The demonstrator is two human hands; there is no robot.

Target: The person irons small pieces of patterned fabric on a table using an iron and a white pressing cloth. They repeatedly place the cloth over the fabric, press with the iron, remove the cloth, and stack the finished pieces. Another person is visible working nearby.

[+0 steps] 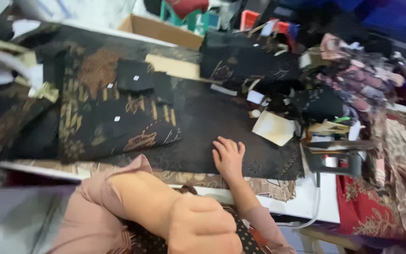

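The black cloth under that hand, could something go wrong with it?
Maybe. The right hand lies flat on the black cloth, which reaches close to the table edge, so a tug might drag it off. The cream paper piece sits loose on the cloth and could slide away with it. The left hand is a closed fist held near the camera, away from the cloth, so only one hand steadies it.

Black cloth [198,127] is lying matt and finely textured, its gold-brown print looking dull. A cardboard box [163,30] is showing plain brown; paper sheet [274,128] is looking smooth.
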